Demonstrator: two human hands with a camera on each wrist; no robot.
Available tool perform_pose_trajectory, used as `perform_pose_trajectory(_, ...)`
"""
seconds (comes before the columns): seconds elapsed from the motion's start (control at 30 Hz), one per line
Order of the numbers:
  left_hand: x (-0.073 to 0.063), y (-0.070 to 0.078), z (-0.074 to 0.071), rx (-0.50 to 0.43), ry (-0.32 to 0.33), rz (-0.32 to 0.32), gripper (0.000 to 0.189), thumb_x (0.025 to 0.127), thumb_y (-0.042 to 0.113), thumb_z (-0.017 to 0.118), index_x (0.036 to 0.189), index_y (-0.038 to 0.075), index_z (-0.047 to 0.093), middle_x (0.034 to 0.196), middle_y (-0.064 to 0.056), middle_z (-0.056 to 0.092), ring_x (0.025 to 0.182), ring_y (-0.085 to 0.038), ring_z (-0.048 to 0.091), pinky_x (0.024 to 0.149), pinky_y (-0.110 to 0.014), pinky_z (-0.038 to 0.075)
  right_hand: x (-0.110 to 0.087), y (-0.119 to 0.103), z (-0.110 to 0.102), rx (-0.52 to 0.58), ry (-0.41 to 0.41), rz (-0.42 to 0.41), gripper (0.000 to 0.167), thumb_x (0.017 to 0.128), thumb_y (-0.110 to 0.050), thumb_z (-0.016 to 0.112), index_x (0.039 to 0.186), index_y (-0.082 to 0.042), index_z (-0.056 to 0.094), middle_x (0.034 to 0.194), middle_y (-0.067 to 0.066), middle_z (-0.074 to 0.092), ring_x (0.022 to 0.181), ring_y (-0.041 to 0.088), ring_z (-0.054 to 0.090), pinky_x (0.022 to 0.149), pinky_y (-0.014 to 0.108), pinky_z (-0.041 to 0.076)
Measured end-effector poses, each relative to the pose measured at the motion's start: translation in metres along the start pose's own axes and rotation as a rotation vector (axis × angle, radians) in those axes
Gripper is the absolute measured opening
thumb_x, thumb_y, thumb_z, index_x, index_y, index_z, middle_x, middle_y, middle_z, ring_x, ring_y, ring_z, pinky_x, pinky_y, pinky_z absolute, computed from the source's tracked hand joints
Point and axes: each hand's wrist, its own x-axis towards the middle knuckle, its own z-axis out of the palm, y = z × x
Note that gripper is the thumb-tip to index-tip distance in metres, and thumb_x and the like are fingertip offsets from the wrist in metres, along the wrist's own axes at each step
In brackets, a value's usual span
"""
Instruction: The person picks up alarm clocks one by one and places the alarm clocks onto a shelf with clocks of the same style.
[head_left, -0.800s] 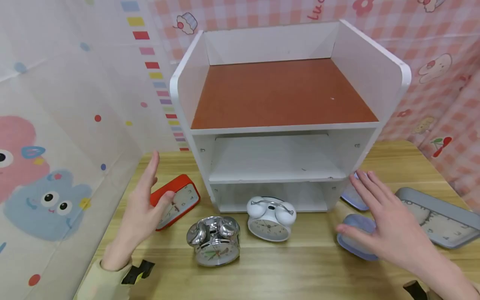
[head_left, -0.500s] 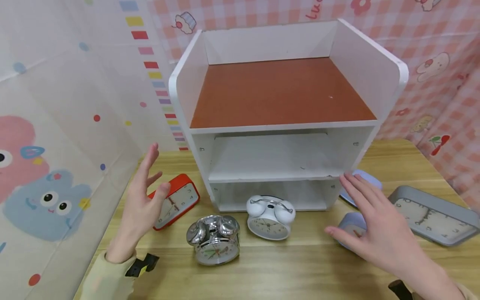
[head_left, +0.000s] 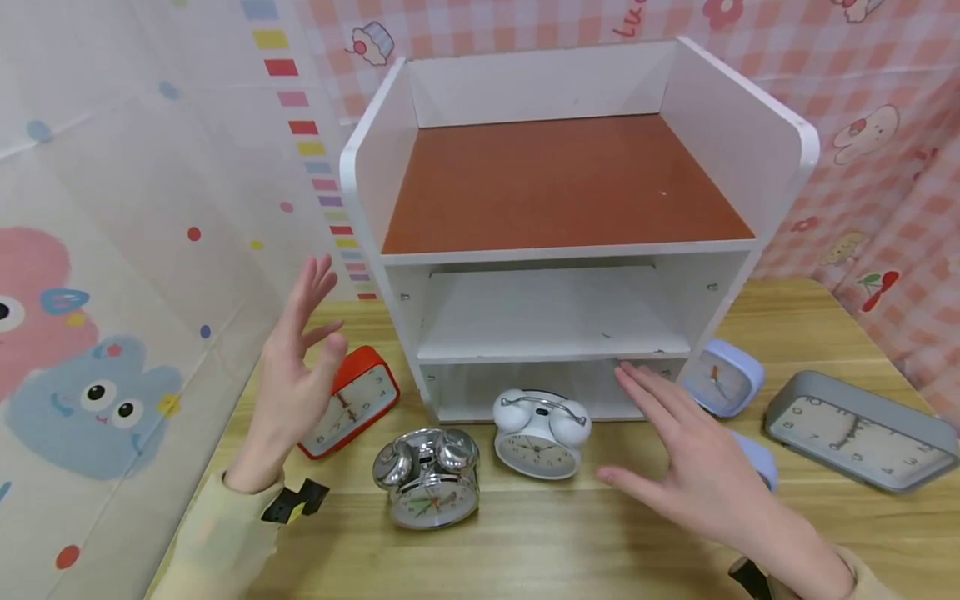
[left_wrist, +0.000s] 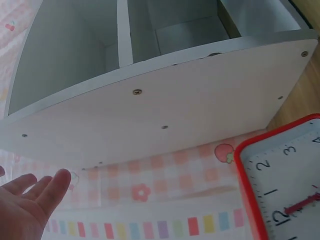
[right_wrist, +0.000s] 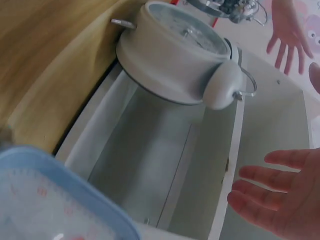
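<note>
My left hand (head_left: 285, 383) hovers with spread fingers beside a red alarm clock (head_left: 367, 402), partly covering it in the head view. On the other side my right hand (head_left: 697, 462) is held in the air, fingers extended and thumb apart, holding nothing. A white twin-bell alarm clock (head_left: 538, 450) stands left of its thumb, before the shelf's lowest opening. Nearer the left hand is a silver twin-bell alarm clock (head_left: 431, 492). Two pale blue clocks sit behind the right hand; the rear clock (head_left: 723, 379) shows its face, while the front clock (head_left: 759, 460) is mostly hidden.
A white shelf unit (head_left: 555, 254) with a brown top board (head_left: 562, 183) stands at the back of the wooden table (head_left: 525, 550). A long grey clock (head_left: 862, 433) lies at the right. Patterned cloth (head_left: 862, 83) hangs behind, and a pale printed sheet (head_left: 150, 250) borders the left.
My right hand has moved left, away from the grey clock, uncovering the rear pale blue clock. My left hand has risen slightly and shifted right. The clocks have stayed in place.
</note>
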Motion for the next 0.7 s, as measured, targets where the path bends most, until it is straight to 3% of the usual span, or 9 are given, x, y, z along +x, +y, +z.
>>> perform_pose_trajectory(0.43, 0.025, 0.004, 0.004, -0.01, 0.008, 0.021, 0.077, 0.105, 0.057, 0.052, 0.168, 0.019, 0.027, 0.172, 0.003, 0.04, 0.153, -0.027, 0.048, 0.105, -0.01, 0.049, 0.009, -0.008, 0.024, 0.05, -0.085, 0.01, 0.098, 0.084, -0.058, 0.082, 0.162, -0.016, 0.041, 0.156, 0.012, 0.056, 0.139, 0.036, 0.058, 0.104, 0.061, 0.056)
perform_pose_trajectory(0.7, 0.048, 0.007, 0.005, -0.016, 0.065, 0.059, 0.091, 0.098, 0.073, 0.05, 0.166, 0.017, 0.031, 0.168, -0.004, 0.045, 0.151, -0.025, 0.05, 0.101, -0.01, 0.05, 0.015, -0.007, 0.035, 0.067, -0.152, 0.056, 0.095, 0.085, -0.058, 0.081, 0.162, -0.017, 0.041, 0.157, 0.013, 0.056, 0.139, 0.039, 0.059, 0.104, 0.062, 0.057)
